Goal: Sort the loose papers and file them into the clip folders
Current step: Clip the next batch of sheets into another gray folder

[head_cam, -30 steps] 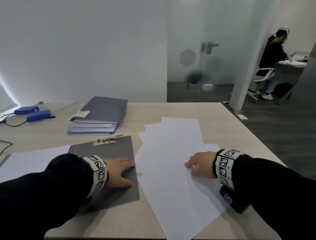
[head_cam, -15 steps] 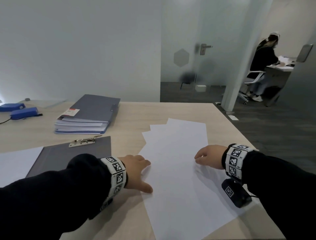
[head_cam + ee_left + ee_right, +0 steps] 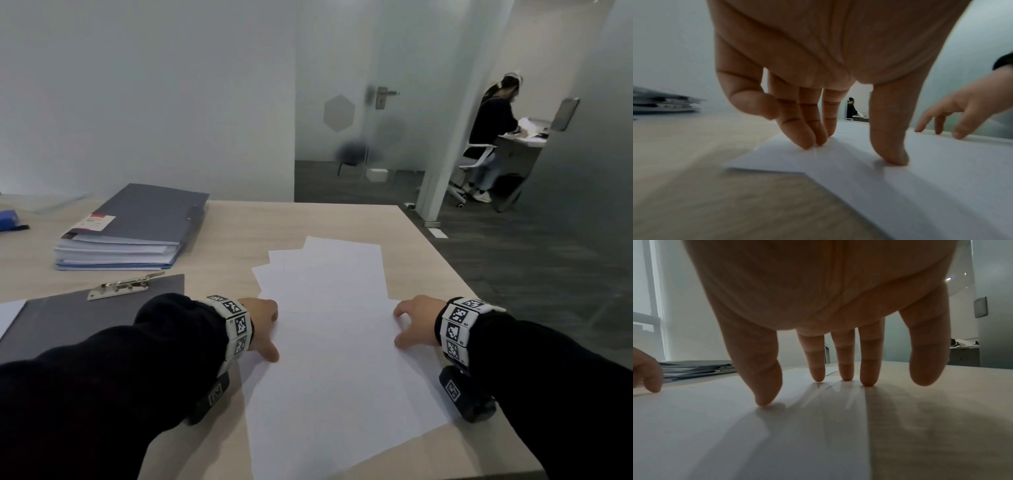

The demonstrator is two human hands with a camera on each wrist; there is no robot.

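Observation:
Several loose white papers lie fanned out on the wooden table. My left hand touches their left edge with straight fingertips and thumb. At the right edge my right hand stands on spread fingertips, thumb down on the top sheet. Neither hand grips anything. A grey clip folder with a metal clip lies open to the left, under my left forearm.
A stack of grey folders filled with paper sits at the back left. A blue object lies at the far left edge. The table's right edge is close to my right hand. A person sits at a desk beyond.
My left hand left the grey clip folder and slid right onto the left edge of the papers. My right hand shifted from the middle of the sheets to their right edge.

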